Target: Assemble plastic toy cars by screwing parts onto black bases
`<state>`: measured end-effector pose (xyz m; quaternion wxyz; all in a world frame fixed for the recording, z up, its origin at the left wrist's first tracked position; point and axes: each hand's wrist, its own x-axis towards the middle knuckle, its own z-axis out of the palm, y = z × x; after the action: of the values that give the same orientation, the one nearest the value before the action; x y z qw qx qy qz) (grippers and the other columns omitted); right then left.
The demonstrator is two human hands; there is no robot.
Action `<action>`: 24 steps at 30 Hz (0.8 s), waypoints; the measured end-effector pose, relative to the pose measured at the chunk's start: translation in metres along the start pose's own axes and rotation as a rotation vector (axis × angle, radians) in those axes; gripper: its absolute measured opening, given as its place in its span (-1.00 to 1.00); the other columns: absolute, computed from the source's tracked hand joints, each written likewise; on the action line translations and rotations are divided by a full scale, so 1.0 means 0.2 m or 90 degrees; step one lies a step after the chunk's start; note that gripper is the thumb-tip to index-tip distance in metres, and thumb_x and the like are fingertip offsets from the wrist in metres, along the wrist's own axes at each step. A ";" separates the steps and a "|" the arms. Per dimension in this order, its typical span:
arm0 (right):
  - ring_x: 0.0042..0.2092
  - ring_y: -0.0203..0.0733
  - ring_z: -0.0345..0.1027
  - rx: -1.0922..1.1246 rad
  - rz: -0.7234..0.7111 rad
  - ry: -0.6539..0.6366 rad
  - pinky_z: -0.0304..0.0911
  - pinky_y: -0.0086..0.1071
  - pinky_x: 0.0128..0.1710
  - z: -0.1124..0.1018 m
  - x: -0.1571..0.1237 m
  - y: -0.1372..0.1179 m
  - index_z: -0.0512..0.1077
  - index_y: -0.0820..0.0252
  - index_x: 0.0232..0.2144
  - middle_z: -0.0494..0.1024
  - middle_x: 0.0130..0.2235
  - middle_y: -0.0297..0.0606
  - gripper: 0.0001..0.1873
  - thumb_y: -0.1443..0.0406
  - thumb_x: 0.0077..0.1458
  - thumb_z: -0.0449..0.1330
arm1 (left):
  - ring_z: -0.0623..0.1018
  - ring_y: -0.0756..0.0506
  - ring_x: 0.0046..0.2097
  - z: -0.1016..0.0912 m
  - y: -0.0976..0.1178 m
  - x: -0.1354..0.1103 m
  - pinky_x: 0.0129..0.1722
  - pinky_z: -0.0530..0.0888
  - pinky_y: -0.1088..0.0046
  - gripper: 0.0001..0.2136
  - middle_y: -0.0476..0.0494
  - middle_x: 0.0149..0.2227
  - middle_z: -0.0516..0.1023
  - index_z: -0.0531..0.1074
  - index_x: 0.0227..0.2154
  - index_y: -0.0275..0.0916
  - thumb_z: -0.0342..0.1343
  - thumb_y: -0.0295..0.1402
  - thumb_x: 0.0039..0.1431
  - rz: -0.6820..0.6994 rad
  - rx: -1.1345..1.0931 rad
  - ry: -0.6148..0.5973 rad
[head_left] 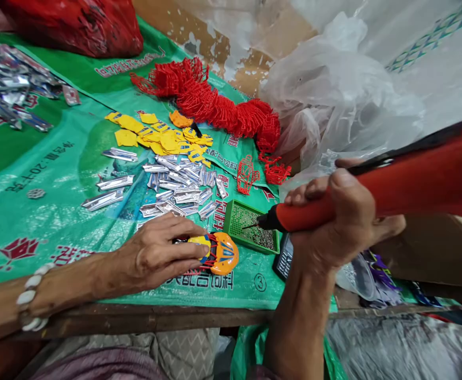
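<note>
My left hand (171, 245) is closed over a small toy car (225, 254) lying on the green sheet. The car has an orange front with blue marks, a yellow panel and red frame bars; its rear is hidden under my fingers. In my right hand (342, 216) is a red and black electric screwdriver (306, 211), gripped round its body. Its thin bit points left over a green plastic tray (250, 245) holding many tiny screws. Whether a screw sits on the bit is too small to tell.
Silver chrome parts (179, 184), yellow panels (155, 132) and a long row of red plastic frames (219, 108) lie beyond my hands. A larger silver heap (5, 84) is at far left, near a red bag (76, 26). Clear plastic bags (334, 84) stand at back right.
</note>
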<state>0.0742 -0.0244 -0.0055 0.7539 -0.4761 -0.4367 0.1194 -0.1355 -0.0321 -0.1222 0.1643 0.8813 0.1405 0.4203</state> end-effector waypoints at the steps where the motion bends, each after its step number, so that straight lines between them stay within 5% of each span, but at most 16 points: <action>1: -0.67 -0.34 0.17 0.009 -0.017 0.015 0.14 -0.39 -0.71 -0.01 0.00 0.03 0.33 0.11 -0.57 0.33 -0.65 -0.50 -0.81 0.26 -0.16 0.31 | 0.58 -0.14 -0.13 0.00 0.00 0.00 -0.18 0.53 0.29 -0.86 -0.27 -0.09 0.59 0.46 -0.11 -0.26 0.03 -0.36 0.41 0.002 0.003 -0.002; 5: -0.67 -0.31 0.22 0.008 -0.044 0.020 0.20 -0.39 -0.73 -0.04 -0.01 0.09 0.48 0.10 -0.44 0.37 -0.63 -0.51 -0.88 0.30 -0.13 0.34 | 0.57 -0.15 -0.11 0.00 0.00 -0.01 -0.15 0.51 0.26 -0.86 -0.28 -0.07 0.58 0.46 -0.11 -0.25 0.04 -0.37 0.40 -0.009 -0.003 0.002; 24: -0.66 -0.32 0.23 0.019 -0.066 -0.026 0.21 -0.41 -0.72 -0.03 -0.02 0.12 0.48 0.16 -0.46 0.39 -0.63 -0.48 -0.87 0.37 -0.12 0.36 | 0.58 -0.15 -0.08 0.01 0.00 -0.01 -0.10 0.51 0.27 -0.86 -0.28 -0.08 0.59 0.42 -0.09 -0.26 0.02 -0.35 0.42 -0.021 -0.008 -0.008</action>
<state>0.0828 -0.0179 -0.0291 0.7570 -0.4387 -0.4746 0.0963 -0.1354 -0.0332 -0.1240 0.1776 0.8804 0.1510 0.4130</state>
